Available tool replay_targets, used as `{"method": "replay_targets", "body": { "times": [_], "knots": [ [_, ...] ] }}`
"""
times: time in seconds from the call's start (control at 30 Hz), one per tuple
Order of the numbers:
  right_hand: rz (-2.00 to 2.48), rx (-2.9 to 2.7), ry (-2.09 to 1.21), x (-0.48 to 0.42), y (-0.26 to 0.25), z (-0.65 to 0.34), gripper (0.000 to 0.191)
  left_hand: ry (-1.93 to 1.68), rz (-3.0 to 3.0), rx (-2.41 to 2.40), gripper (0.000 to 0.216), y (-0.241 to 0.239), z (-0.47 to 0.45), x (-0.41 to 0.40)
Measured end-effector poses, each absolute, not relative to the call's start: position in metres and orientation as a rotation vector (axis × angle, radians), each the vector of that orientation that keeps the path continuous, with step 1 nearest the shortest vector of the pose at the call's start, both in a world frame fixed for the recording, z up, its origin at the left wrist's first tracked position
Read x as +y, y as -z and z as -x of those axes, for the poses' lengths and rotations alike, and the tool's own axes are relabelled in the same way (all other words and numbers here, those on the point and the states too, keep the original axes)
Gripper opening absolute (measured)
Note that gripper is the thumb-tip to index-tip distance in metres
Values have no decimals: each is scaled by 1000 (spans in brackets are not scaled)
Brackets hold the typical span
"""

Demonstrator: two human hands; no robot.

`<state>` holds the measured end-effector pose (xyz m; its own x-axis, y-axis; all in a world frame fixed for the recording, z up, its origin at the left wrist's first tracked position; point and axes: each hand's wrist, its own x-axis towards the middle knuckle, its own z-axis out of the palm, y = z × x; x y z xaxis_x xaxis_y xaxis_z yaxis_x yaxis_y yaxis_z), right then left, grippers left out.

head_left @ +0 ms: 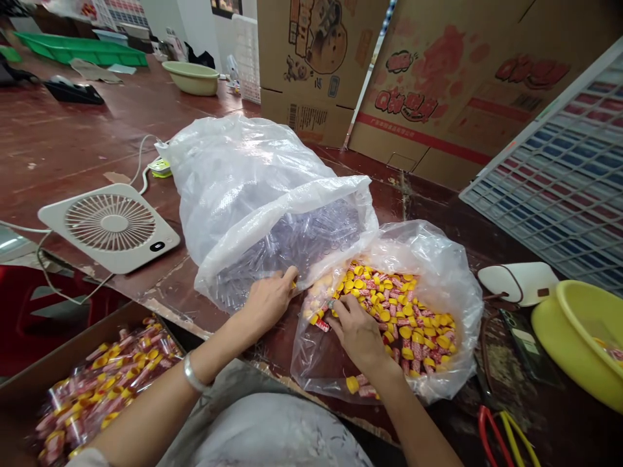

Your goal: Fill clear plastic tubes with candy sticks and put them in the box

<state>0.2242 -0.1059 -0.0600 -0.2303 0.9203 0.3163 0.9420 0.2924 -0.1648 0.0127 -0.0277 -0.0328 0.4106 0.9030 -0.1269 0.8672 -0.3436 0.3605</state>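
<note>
Now the small bag (440, 272) lies open at the near edge of the table (58, 149), full of yellow-capped tubes (413, 318). The right hand (357, 331), fingers bent, pinches one of them at the bag's left side. The left hand (267, 299) is curled against the mouth of the large bag (243, 181); whether it grips something, I cannot tell. Bare table lies left, toward the fan (111, 224); the yellow basin (574, 344) stands near on the right.

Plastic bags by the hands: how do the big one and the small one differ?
The big bag holds clear tubes; the small bag holds yellow-capped pieces. The big bag is bulkier and lies left; the small bag lies right. The left hand is at the big bag's mouth; the right hand reaches into the small bag. Both are translucent and open.
</note>
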Motion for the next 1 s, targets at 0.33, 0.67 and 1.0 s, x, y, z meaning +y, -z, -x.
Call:
{"method": "replay_targets", "body": {
  "times": [0.33,0.67,1.0],
  "knots": [
    [1501,-1698,-364,-126,17,-218,21,-467,-1733,943,24,22,13,-86],
    [1213,-2164,-258,-137,12,-190,64,-720,-991,554,34,25,-16,-102],
    [1292,-2210,-101,-139,23,-205,75,-567,-1447,875,16,28,-5,-86]
  ]
}}
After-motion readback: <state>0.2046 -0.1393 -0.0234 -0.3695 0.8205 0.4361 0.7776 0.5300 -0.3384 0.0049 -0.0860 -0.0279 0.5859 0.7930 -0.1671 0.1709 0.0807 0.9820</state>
